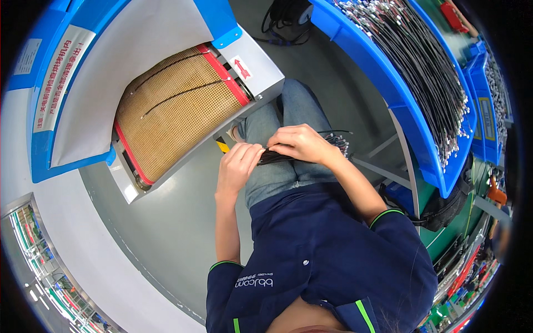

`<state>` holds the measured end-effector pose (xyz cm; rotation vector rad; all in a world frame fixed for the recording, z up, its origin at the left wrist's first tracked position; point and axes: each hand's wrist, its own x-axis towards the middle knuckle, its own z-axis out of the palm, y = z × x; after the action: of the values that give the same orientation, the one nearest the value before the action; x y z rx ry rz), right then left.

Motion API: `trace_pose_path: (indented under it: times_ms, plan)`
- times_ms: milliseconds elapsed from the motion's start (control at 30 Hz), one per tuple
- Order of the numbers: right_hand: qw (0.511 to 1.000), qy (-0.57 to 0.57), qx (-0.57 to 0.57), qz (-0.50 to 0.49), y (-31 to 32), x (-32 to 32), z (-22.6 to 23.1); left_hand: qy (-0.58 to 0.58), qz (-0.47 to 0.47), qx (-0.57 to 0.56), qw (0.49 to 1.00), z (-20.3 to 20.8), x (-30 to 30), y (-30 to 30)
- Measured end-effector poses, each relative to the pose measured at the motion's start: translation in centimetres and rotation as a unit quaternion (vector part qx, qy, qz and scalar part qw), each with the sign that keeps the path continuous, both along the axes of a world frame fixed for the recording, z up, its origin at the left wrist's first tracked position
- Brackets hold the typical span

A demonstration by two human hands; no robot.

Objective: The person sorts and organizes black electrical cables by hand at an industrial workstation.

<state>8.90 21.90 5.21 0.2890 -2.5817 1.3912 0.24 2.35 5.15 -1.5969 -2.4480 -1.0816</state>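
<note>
Across my lap lies a bundle of thin black cables (273, 157), with small light connectors showing at its right end (341, 144). My left hand (237, 166) is closed at the bundle's left end, its fingertips pinched together. Just to the right, my right hand (300, 143) is also closed, thumb and fingers pinching a black cable above the bundle. A loose cable end (343, 132) pokes out beyond the right hand. The exact spot each set of fingertips grips is partly hidden.
Ahead left, a blue-and-white machine (166, 22) has a tan mesh conveyor belt (166, 130) with red edges, carrying a few separate black cables (186, 97). At right stands a blue bin (377, 72) packed with black cables (416, 61). A smaller blue bin (484, 111) sits beyond it.
</note>
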Motion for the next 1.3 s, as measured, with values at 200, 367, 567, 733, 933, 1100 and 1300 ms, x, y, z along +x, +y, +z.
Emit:
trace_pose_path:
  times_ms: [200,367,567,733,933,1100,1300]
  plan:
    - [0.999,-0.014,-0.037,-0.028,-0.2,0.1,0.0,-0.001,0.019,0.05,0.999,-0.1,0.7,0.7]
    - [0.998,-0.013,-0.064,-0.023,-0.2,0.1,0.2,-0.017,0.021,0.069,0.997,0.2,0.9,0.8]
    - [0.996,-0.056,-0.063,-0.043,1.1,0.4,0.6,-0.036,0.034,0.074,0.996,-0.1,0.6,0.4]
    - [0.995,-0.05,-0.071,-0.044,1.2,0.6,0.4,-0.026,0.027,0.079,0.996,-0.1,0.5,0.8]
    - [0.993,-0.08,-0.071,-0.044,2.0,0.8,0.9,-0.036,0.049,0.039,0.997,-0.1,0.2,0.2]
    - [0.986,-0.133,-0.059,-0.081,3.1,1.0,1.1,-0.024,0.091,0.042,0.995,-0.9,-0.7,-1.4]
    - [0.993,-0.077,-0.05,-0.069,2.4,0.5,0.3,-0.012,0.099,0.044,0.994,-0.7,-1.0,-1.5]
